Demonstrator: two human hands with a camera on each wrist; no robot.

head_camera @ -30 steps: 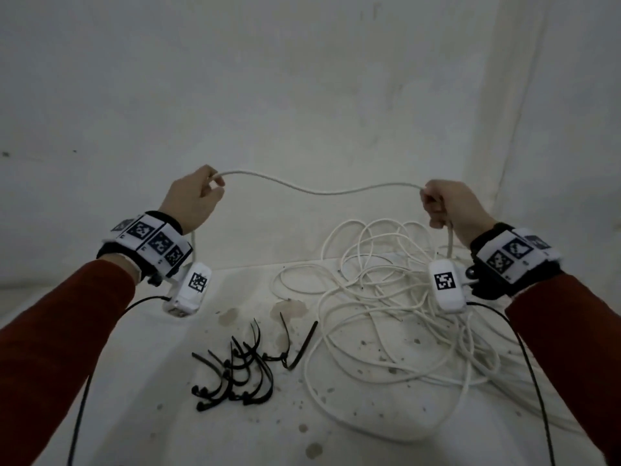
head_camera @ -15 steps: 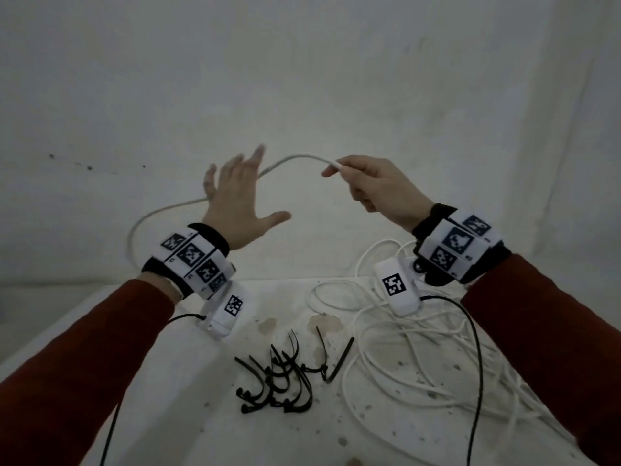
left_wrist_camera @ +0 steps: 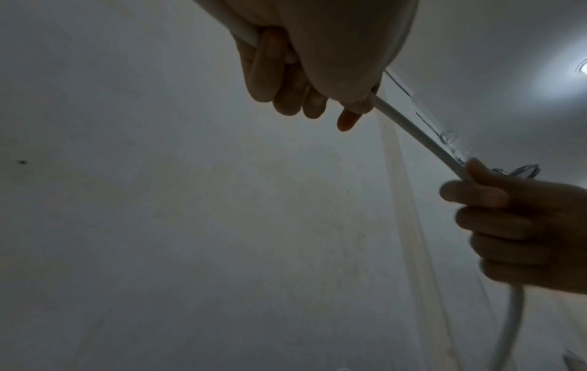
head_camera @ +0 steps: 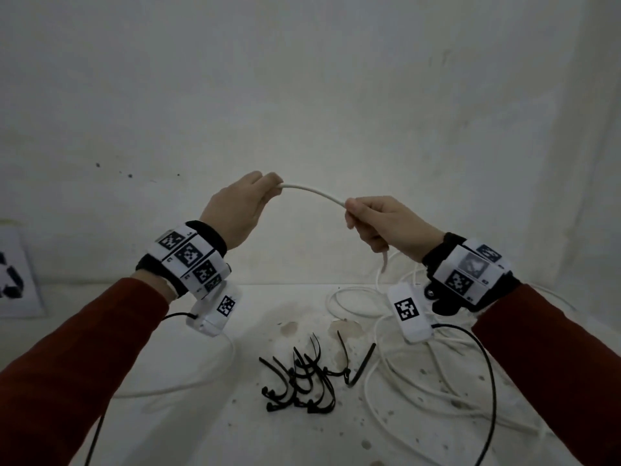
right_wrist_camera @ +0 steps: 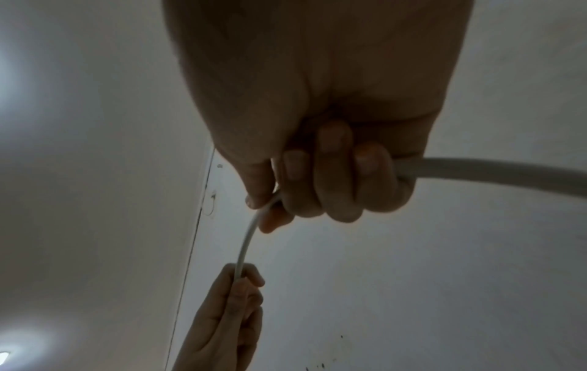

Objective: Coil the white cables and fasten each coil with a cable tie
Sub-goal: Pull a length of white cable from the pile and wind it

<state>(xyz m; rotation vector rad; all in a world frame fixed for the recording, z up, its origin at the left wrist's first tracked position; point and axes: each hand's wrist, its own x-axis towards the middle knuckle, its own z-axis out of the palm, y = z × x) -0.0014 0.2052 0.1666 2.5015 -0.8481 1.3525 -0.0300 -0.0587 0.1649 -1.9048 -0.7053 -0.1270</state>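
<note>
Both hands up over the table (head_camera: 235,432), each closed on the same white cable (head_camera: 314,191). Left hand (head_camera: 235,210): fingers (left_wrist_camera: 267,70) curled round it, thumb pinching where it exits. Right hand (head_camera: 386,223): fingers (right_wrist_camera: 336,175) wrapped in a fist, cable entering by thumb and forefinger and leaving at the little-finger side. Short span between the hands arches up in a smooth bow, no kink.

Rest of the cable: drops from the right hand into the loose tangle (head_camera: 420,364) on the right side of the table; a strand (head_camera: 188,385) also trails along the table below the left forearm. Can't tell whether the tangle is one cable or several.

Handling, my read:
- Light, round jacket, semi-stiff. It holds a curve between grips, so it should want wide loops and spring open if released.
- Jacket looks smooth; likely slides through a loose fist. Good for feeding, bad for holding a coil. Pinch to hold, relax to feed.
- Grip point: keep loops gathered in one hand at a single crossing, feed with the other.
- Tangle may snag when pulled; draw slowly.

Ties (head_camera: 302,381): black, in a loose heap centre of the table, just left of the tangle, none in use. Thin and springy-looking; pick one by the tail end.
</note>
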